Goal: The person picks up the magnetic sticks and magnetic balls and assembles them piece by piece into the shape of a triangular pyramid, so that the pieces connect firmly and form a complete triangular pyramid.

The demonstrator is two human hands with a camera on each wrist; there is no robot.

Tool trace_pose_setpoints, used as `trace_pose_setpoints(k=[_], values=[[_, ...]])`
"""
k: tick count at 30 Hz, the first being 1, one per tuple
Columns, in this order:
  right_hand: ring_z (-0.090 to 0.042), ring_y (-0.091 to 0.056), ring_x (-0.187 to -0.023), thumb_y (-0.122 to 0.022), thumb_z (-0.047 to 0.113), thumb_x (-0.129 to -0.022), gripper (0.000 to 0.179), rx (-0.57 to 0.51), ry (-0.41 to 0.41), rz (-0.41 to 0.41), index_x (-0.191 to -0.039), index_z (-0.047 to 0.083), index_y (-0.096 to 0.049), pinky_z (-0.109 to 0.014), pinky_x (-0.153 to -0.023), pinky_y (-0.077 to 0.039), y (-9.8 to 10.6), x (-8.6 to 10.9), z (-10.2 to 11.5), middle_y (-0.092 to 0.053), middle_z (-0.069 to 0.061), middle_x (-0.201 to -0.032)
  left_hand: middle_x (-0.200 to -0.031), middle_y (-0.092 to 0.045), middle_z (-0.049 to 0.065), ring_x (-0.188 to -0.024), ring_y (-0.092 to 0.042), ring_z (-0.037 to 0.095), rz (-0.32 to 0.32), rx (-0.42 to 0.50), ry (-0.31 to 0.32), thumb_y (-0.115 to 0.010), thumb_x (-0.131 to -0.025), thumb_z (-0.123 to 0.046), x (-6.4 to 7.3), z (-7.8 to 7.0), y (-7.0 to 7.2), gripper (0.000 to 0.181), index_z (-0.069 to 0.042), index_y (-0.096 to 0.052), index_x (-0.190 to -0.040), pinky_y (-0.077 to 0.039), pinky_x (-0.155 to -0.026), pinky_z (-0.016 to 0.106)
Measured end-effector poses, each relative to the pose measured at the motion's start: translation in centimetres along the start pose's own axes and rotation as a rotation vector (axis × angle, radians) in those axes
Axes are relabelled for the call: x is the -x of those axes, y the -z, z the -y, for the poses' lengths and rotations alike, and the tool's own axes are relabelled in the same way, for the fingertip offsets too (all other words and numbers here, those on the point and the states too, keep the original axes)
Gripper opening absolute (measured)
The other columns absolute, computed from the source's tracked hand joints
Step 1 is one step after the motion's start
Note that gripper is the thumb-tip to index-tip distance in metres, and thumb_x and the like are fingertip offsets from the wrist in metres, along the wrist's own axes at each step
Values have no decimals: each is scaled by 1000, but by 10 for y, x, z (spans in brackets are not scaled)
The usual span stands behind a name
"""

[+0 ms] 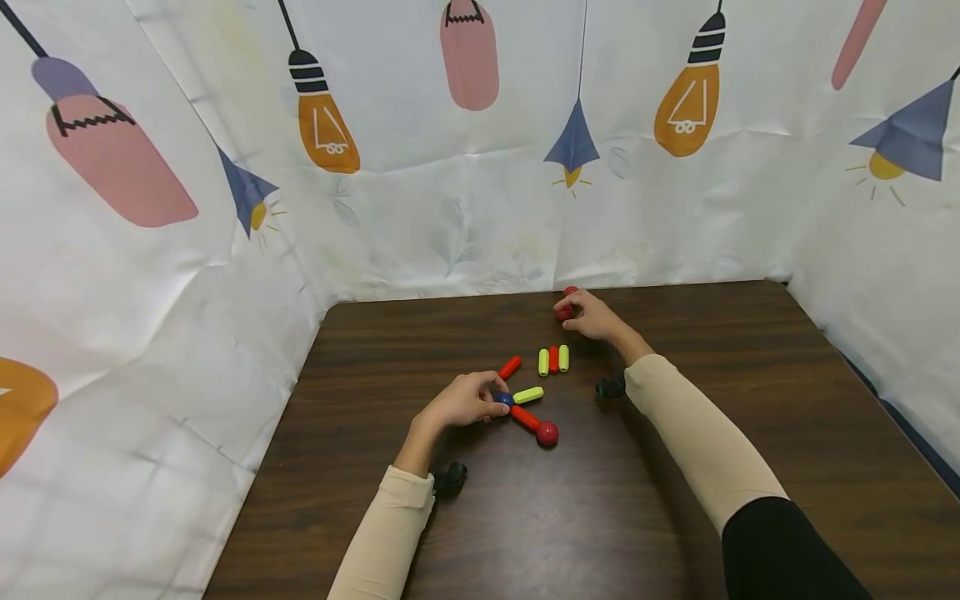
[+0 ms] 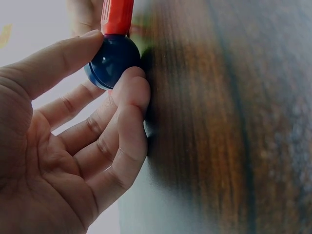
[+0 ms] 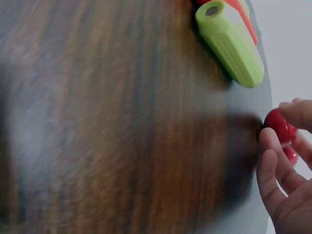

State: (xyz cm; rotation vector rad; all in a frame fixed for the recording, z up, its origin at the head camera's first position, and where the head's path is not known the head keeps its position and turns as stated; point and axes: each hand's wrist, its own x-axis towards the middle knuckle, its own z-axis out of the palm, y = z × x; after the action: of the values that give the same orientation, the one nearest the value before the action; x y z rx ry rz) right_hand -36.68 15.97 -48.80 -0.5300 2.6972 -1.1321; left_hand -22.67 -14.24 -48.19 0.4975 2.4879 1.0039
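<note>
My left hand pinches a blue ball between thumb and fingers. Joined to that ball are a red rod, with a red ball at its far end, and a yellow-green rod. Another red rod points away from the blue ball, its near end hidden behind my fingers. At the table's back edge, my right hand has thumb and fingers around a red ball. A second red ball sits right behind it, partly covered by the fingers.
Between the hands lie two loose yellow-green rods with a red rod between them, side by side on the dark wooden table. A printed white curtain rises behind the table's back edge.
</note>
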Motion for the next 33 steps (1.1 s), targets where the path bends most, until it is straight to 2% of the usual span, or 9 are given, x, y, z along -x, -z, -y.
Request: trace_pose_setpoints(k=[3, 9, 12, 15, 19, 22, 26, 29, 33], values=[[-37, -55, -106, -65, 2, -96, 29, 9, 1, -16, -125, 4, -67, -51, -95, -48, -1, 3, -4, -49, -24, -145, -72, -67, 2, -62, -62, 18, -1, 5, -4, -76, -94, -26, 1, 1, 1, 23, -19, -67, -114, -48, -58, 29], [-27, -58, -86, -62, 2, -98, 26, -10, -37, 6, -123, 7, -68, -36, -74, -51, 5, 21, -18, -52, -20, -136, -72, -66, 1, -62, -63, 18, 2, 5, -6, -76, -94, -27, 0, 0, 0, 23, -19, -67, -114, -49, -58, 29], [-24, -63, -81, -62, 2, -99, 26, -68, -50, 4, -125, 6, -66, -32, -69, -55, 9, 34, -23, -50, -20, -134, -73, -67, 2, -63, -63, 19, 0, 4, -5, -76, -94, -26, 0, 1, 0, 23, -19, -67, -114, -50, -59, 29], [-25, -67, -85, -62, 3, -100, 28, -145, -49, -7, -128, 3, -64, -33, -68, -58, 11, 48, -27, -47, -21, -135, -73, -68, 3, -63, -63, 19, 1, 3, -4, -76, -94, -26, 0, 1, 0, 23, -19, -66, -114, -50, -59, 29], [-26, -69, -86, -63, 4, -100, 30, -258, -17, 0, -130, 2, -61, -34, -66, -60, 11, 68, -28, -48, -22, -133, -74, -68, 4, -64, -64, 20, 3, -2, -10, -76, -94, -25, -1, 0, 1, 23, -18, -66, -114, -50, -60, 30], [-25, -69, -83, -64, 5, -100, 31, -316, 9, 36, -130, 4, -60, -36, -63, -60, 7, 82, -22, -53, -21, -125, -74, -67, 3, -65, -65, 22, 3, -4, -10, -76, -94, -25, -1, 0, 1, 23, -18, -66, -114, -51, -60, 31], [-24, -68, -77, -66, 6, -99, 33, -341, 25, 123, -131, 7, -59, -38, -59, -60, -4, 96, -9, -65, -20, -107, -74, -67, 3, -66, -65, 23, 8, -1, -4, -76, -94, -25, -2, 1, 1, 23, -19, -65, -114, -51, -60, 31], [-25, -68, -76, -66, 6, -99, 35, -344, 34, 197, -133, 7, -58, -38, -57, -60, -14, 101, -1, -68, -19, -96, -75, -67, 3, -66, -65, 21, 12, 7, -4, -76, -94, -24, -3, 2, 1, 23, -19, -65, -113, -51, -60, 30], [-23, -67, -72, -67, 7, -99, 35, -343, 28, 268, -132, 6, -57, -37, -56, -59, -26, 102, 8, -68, -15, -92, -74, -66, 2, -65, -64, 20, 14, 11, -2, -76, -94, -24, -4, 2, 1, 23, -19, -64, -113, -51, -59, 30]])
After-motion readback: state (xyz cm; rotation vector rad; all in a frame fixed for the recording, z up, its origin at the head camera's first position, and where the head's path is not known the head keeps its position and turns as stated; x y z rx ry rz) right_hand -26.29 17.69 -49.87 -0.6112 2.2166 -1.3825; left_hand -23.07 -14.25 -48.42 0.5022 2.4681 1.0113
